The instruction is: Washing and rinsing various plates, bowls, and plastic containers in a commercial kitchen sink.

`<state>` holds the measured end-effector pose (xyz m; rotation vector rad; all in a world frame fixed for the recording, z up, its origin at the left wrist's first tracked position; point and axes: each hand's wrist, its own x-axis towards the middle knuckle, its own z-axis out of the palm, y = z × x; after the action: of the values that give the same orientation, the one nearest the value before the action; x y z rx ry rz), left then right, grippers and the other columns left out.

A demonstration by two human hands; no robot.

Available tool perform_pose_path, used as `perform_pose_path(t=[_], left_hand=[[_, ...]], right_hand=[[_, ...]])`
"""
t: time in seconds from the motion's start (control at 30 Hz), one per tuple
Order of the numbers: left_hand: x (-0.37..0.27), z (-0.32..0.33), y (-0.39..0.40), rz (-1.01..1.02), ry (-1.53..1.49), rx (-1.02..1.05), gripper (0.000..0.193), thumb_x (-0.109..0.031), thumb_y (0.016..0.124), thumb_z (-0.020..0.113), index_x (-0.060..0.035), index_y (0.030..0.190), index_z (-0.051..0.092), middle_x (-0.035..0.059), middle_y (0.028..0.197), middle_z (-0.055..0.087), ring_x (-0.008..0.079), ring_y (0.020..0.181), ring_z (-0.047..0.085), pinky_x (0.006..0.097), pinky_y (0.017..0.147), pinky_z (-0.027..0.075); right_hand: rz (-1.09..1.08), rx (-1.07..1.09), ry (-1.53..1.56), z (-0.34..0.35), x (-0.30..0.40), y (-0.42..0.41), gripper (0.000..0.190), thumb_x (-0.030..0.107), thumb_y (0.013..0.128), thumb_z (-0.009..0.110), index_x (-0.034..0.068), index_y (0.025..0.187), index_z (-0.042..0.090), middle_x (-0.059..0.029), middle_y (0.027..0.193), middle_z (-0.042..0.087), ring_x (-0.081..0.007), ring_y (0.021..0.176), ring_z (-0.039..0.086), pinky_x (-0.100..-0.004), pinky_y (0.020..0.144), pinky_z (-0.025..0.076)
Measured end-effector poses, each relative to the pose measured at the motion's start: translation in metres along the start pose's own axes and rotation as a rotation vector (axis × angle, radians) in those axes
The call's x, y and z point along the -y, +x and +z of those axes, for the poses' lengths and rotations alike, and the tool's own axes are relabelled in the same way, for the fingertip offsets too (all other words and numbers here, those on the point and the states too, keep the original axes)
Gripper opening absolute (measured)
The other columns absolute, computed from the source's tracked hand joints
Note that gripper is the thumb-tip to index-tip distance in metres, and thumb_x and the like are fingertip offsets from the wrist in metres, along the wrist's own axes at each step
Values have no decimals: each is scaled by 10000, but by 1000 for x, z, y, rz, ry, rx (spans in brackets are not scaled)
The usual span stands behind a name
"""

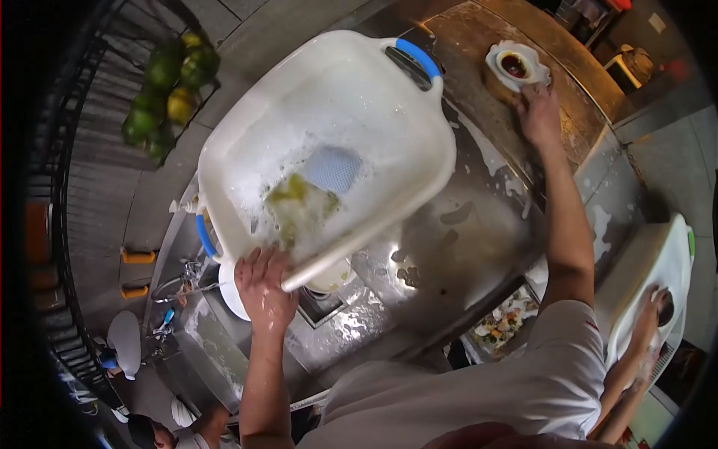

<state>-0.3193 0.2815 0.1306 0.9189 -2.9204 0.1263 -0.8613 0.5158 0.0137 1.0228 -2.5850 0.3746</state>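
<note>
A large white plastic basin (pixel 392 196) with blue handles holds foamy water, a bluish mesh-like sponge or cloth (pixel 334 169) and a yellow-green patch. My left hand (pixel 265 289) rests over the basin's near left rim, its fingers reaching inside; whether they grip the rim cannot be made out. Out to the upper right, my right hand (pixel 538 112) is stretched to the near edge of a white wavy-rimmed dish (pixel 499 55) with a small bowl of dark liquid, its fingertips at the dish. Whether they have closed on it is unclear.
A wet steel counter (pixel 449 247) with a sink lies beneath the basin. Green and yellow fruit (pixel 162 95) hangs at the upper left. Food scraps (pixel 498 325) fill a bin near my right side. At far right, another person's hands are at a second white tub (pixel 634 297); another person is at lower left.
</note>
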Motion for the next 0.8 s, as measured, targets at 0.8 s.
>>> perform_pose_path(t=[0.8], left_hand=[[-145,42,15,885,-386,282,783,-329,807,826,-154,1486,478,162,1390,583,344,1270,569,423,1072,466]], right_hand=[[-290,743,623,-139,175,-280,89,127,840,773,104,926,775,-44,987,712,-269,1088,577,-367,1039,413]])
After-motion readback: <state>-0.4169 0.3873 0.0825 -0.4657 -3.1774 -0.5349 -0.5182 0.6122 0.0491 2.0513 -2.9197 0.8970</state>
